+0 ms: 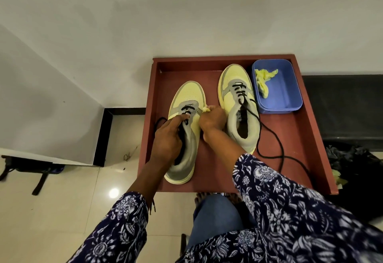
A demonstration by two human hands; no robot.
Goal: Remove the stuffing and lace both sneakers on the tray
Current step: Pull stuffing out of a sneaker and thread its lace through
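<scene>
While hands grip it, suede-collared sneaker sheds crumpled stuffing.

No legible text (insole print blurred)
</scene>
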